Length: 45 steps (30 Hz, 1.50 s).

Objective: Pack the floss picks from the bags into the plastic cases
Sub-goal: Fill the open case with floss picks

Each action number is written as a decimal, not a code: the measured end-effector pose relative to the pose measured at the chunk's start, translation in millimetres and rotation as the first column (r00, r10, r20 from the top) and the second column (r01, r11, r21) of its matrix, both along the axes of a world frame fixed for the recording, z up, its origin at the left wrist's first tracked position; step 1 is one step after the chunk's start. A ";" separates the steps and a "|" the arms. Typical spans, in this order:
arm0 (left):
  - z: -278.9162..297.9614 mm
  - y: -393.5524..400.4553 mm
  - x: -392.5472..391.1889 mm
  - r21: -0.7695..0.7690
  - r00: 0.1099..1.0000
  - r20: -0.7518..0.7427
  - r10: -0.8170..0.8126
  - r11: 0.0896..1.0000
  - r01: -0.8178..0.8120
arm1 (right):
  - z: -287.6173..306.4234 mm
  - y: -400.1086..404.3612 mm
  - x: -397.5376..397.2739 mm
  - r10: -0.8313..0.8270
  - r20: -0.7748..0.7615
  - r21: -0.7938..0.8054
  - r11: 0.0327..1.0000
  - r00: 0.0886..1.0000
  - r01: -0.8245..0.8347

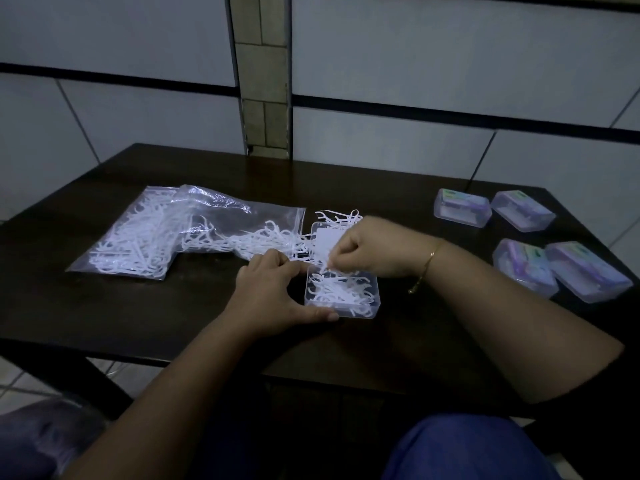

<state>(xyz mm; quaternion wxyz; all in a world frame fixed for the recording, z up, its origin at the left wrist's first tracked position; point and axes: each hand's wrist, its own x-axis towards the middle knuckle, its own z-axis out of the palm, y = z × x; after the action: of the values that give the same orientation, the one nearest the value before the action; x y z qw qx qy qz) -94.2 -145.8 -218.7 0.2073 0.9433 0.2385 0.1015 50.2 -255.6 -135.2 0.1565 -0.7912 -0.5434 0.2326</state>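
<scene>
Clear plastic case (pixel 341 294), rectangular, lies open on the dark wooden tabletop (pixel 138 306), half-filled with thin white floss picks (pixel 337 289). Left hand (pixel 277 292) steadies it, fingers straight along its near and left edges. Right hand (pixel 372 245) curled, pinching picks above the case. Crinkled transparent bag (pixel 156 230) of picks lies to the left, its mouth spilling picks beside the case. 4 closed cases (pixel 526 240) sit well apart at right.
</scene>
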 end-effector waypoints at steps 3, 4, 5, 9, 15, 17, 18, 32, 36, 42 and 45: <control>0.0 -0.6 0.8 0.007 1.000 -0.018 0.021 1.000 -0.021 | -11.5 -1.7 3.9 0.026 0.066 -0.095 0.995 0.997 -0.020; -0.2 -0.3 1.0 0.008 1.000 -0.023 0.022 1.000 -0.022 | -12.8 -2.1 4.9 0.041 0.086 -0.135 0.990 0.995 -0.029; -0.8 0.2 1.2 0.005 1.000 -0.025 0.019 1.000 -0.018 | -12.9 -2.2 5.6 0.056 0.105 -0.167 0.985 0.993 -0.038; -0.1 -0.4 1.2 -0.030 1.000 -0.008 0.015 0.999 -0.015 | -10.9 -3.5 8.5 0.039 0.102 -0.181 0.983 0.994 -0.020; -2.6 -4.5 -2.2 -0.044 0.995 0.088 0.043 0.998 -0.040 | -2.4 -14.7 18.4 -0.033 0.041 -0.045 0.998 0.999 0.035; -3.1 -5.8 -4.0 -0.052 0.989 0.141 0.053 0.998 -0.046 | -0.6 -22.8 30.3 -0.155 -0.016 0.095 0.983 0.988 0.155; -3.2 -6.2 -4.7 -0.059 0.985 0.161 0.056 0.997 -0.047 | -1.0 -27.0 37.2 -0.220 -0.043 0.156 0.962 0.975 0.224; -5.7 -4.0 -5.9 -0.060 0.965 0.257 -0.046 0.996 0.064 | -37.3 -48.1 87.6 -0.456 0.100 -0.119 0.877 0.884 0.466; -6.0 -4.7 -6.1 -0.101 0.965 0.263 -0.019 0.994 0.047 | -51.3 -36.3 88.6 -0.410 0.269 -0.089 0.890 0.871 0.447; -6.3 -3.4 -5.5 -0.118 0.974 0.228 -0.012 0.992 0.039 | -45.9 -17.3 86.7 -0.332 0.467 -0.123 0.893 0.819 0.432; -5.5 -3.5 -5.4 -0.126 0.975 0.223 -0.010 0.991 0.038 | -45.1 -17.2 80.0 -0.235 0.626 -0.126 0.911 0.744 0.394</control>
<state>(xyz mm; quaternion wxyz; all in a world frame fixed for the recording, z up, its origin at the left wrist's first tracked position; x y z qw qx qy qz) -99.5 -149.3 -224.2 0.2946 0.9135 0.2085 0.1879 130.2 -272.8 -180.3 -0.0865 -0.9174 -0.3883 0.0076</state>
